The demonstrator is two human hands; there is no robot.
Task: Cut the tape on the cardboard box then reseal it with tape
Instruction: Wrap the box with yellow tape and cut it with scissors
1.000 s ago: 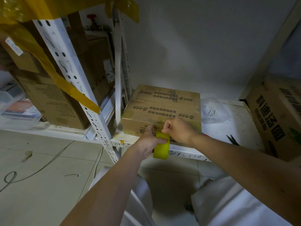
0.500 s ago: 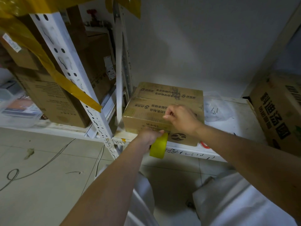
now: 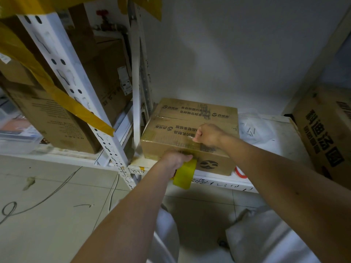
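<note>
- Brown printed cardboard box (image 3: 190, 133) sits on white metal shelf (image 3: 218, 180).
- Left hand (image 3: 175, 161) grips yellow tape roll (image 3: 185, 174) at box's front face.
- Right hand (image 3: 208, 134), fingers curled, presses tape strip on box top.

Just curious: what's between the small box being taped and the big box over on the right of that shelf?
In the head view, between the small box and the big box lies a clear plastic bag on the white shelf.

both bare arms are reaching forward. the left hand (image 3: 175, 160) is gripping with curled fingers; the right hand (image 3: 208, 134), knuckles up, is curling into a fist slightly farther ahead.
</note>
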